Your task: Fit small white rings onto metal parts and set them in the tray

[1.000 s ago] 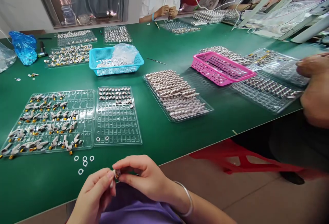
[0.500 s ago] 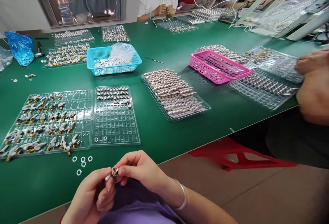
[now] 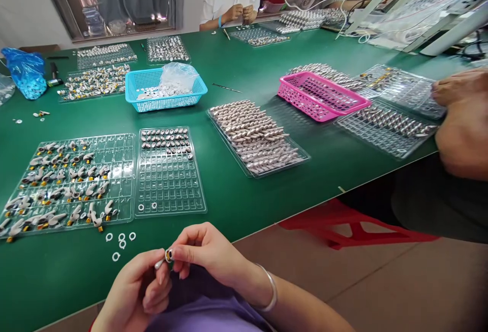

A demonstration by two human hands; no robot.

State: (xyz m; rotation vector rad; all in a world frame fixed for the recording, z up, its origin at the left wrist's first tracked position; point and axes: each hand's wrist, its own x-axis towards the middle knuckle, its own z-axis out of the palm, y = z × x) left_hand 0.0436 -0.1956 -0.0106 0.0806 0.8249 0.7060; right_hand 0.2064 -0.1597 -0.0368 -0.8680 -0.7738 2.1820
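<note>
Close to the table's front edge, my left hand pinches a white earbud by its stem between thumb and fingers. The earbud's round end faces up and shows yellow and dark parts inside. My right hand, with a bangle at the wrist, presses thumb and forefinger on the right side of that round end. Whether a separate small part sits between those fingertips I cannot make out. Several loose white rings lie on the table just beyond my left hand.
Ahead are a tray of earbud housings, a tray of small dark-faced parts and a tray of stacked white stems. Blue and pink baskets stand behind. A co-worker's arm is at right; another person sits opposite.
The view has shifted slightly, so the table's things sit a little further left. My hands stay together on the earbud; its dark part at the right fingertips now looks closer to the round end.
</note>
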